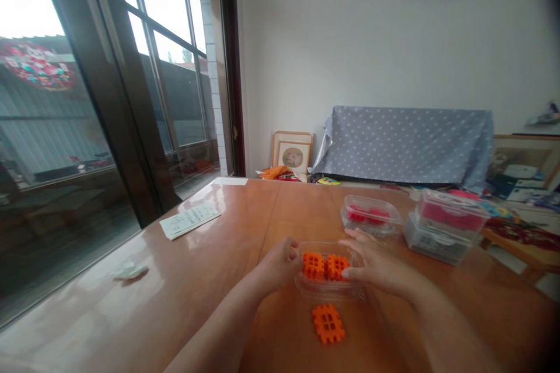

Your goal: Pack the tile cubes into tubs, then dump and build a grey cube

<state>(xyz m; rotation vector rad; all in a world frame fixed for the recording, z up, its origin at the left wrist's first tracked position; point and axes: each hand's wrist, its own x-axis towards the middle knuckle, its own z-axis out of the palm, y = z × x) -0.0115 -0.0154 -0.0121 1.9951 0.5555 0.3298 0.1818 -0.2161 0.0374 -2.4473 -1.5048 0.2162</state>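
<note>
Several tall glass panes [179,81] in dark frames fill the far left, one bearing a round, red, patterned decoration [39,65]. On the brown surface [210,271], a crumpled pale scrap [130,270] lies near the left edge, with sheets of paper [191,220] covered in writing beyond it. Next comes the person's left hand [282,265], its fingers curled in at the left end of a clear plastic container [328,291]; whether they pinch its rim cannot be told. Inside that container, two orange lattice pieces [313,266] sit side by side, while a third orange piece [328,324] lies flat on the surface just in front. The right hand [371,259] is at the container's right end, fingers spread and thumb tip by the right-hand piece; whether it grips anything cannot be told. Beyond it stands another clear tub [350,228] with red pieces [370,215], and farther right two stacked boxes [437,239], the upper one with pink contents [452,214].
</note>
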